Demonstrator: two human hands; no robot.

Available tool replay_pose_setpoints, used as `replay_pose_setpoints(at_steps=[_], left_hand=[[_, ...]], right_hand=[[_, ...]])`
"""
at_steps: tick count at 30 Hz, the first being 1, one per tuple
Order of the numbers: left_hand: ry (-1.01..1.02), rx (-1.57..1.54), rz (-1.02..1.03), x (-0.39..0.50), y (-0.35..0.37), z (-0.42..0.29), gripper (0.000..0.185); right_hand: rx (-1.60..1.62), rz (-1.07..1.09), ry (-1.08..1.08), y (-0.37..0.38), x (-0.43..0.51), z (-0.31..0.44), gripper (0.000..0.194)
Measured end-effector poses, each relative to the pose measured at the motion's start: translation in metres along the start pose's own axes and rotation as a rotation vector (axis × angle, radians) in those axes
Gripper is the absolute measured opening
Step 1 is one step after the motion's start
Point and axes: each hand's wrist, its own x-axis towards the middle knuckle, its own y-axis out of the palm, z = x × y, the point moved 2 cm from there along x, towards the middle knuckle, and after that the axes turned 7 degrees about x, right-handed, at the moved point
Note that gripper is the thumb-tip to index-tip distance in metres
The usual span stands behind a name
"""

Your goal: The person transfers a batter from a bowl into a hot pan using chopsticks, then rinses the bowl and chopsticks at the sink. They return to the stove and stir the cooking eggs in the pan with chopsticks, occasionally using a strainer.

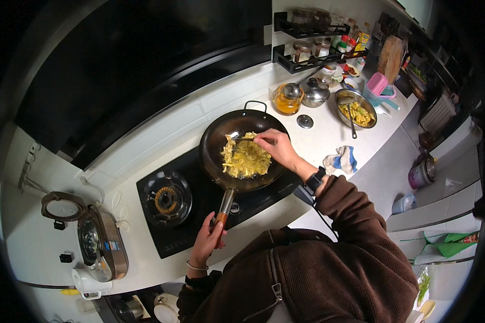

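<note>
A dark wok with a wooden-ended handle sits on the right burner of a black gas hob. My left hand is wrapped around that handle. Yellow pieces of food, possibly egg, lie in oil across the wok's bottom. My right hand is over the wok's right half, fingers pinched on a thin dark utensil that reaches left over the food. Its exact kind is hard to make out, since the fingers hide part of it.
Right of the wok stand a glass teapot, a lidded steel pot and a loose lid. Beyond are a steel bowl of yellow food with a ladle, and a cloth. An open rice cooker stands at left.
</note>
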Motion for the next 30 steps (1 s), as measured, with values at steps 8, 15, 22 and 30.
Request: replay_pose_setpoints(at_steps=[8,15,22,30], left_hand=[[0.024,0.012,0.038,0.000,-0.002,0.003,0.061],[0.028,0.028,0.070,0.004,-0.005,0.006,0.061],[0.017,0.046,0.081,0.003,-0.007,0.003,0.061],[0.173,0.108,-0.059,0.004,-0.022,0.012,0.055]], right_hand=[[0.055,0.055,0.199,0.024,-0.039,0.035,0.024],[0.151,0.095,0.266,0.035,-0.044,0.031,0.023],[0.136,0.186,0.220,0.047,-0.046,0.037,0.020],[-0.045,0.019,-0.021,0.005,-0.068,0.046,0.015]])
